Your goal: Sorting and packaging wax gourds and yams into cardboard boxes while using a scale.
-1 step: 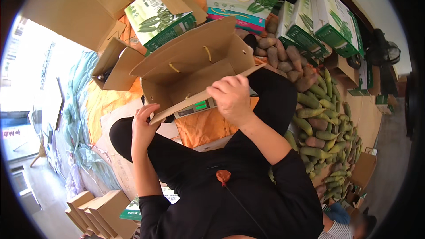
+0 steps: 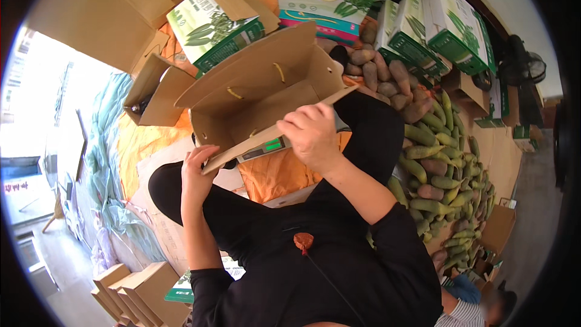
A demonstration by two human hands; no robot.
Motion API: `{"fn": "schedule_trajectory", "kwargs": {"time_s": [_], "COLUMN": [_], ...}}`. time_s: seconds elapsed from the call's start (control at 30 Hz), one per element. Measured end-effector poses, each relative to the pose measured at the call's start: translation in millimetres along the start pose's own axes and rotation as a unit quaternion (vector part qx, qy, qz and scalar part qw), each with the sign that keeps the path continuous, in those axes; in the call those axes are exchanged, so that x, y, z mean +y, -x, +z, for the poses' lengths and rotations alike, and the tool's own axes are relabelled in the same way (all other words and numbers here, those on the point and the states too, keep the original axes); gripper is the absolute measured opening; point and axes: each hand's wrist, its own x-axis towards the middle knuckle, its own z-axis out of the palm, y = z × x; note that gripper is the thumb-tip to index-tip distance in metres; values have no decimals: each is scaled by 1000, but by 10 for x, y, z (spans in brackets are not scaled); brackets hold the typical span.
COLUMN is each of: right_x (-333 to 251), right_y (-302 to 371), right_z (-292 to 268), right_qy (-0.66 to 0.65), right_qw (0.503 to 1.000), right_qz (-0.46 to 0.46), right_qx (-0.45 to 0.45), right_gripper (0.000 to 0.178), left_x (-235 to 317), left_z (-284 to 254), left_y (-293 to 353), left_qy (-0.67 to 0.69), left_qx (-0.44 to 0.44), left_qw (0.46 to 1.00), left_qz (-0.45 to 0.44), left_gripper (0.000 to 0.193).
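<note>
Orange cloth [image 2: 281, 178] underneath, open carton [image 2: 257, 79] held two-handed

So the left grip [image 2: 198, 166] is pinching the near flap [image 2: 257, 140] at its left corner, and the right grip [image 2: 310, 136] is curled over the same edge further right, thumb hidden, so no idea how hard it presses. Carton's between the black-clad legs [image 2: 375, 127], mouth up. A green-lit display [image 2: 273, 144] peeks out just below the flap. Heap of green vegetables [image 2: 448, 175] off to the right, brownish roots [image 2: 387, 79] beyond, white-and-green boxes [image 2: 463, 27] behind those.

Risk-wise, I'd say an uneven pull could crease the flap or tear its fold, or tip the carton onto the display.

Versus the earlier frame, barely anything: carton and boxes sit slightly further left in view, probably a head move, and both hold the same flap
</note>
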Motion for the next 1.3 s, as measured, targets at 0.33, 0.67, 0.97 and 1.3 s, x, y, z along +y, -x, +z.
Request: {"fn": "schedule_trajectory", "kwargs": {"time_s": [0.33, 0.67, 0.97, 1.3], "right_x": [497, 1886, 1446, 1305], "right_y": [94, 2282, 3955, 3740], "right_z": [-746, -1065, -284, -277], "right_qy": [-24, 88, 158, 256], "right_qw": [998, 867, 684, 692], "right_qz": [42, 484, 640, 561], "right_qx": [50, -75, -313, -375], "right_gripper": [15, 13, 29, 36], "left_x": [-202, -386, -479, -414], "left_z": [286, 245, 219, 246], "left_y": [-76, -137, -97, -98], "left_qy": [113, 106, 87, 147], "left_qx": [-65, -63, -78, -73], "left_qw": [990, 992, 992, 979], "left_qz": [-46, -35, -47, -123], "left_gripper": [34, 30, 26, 32]}}
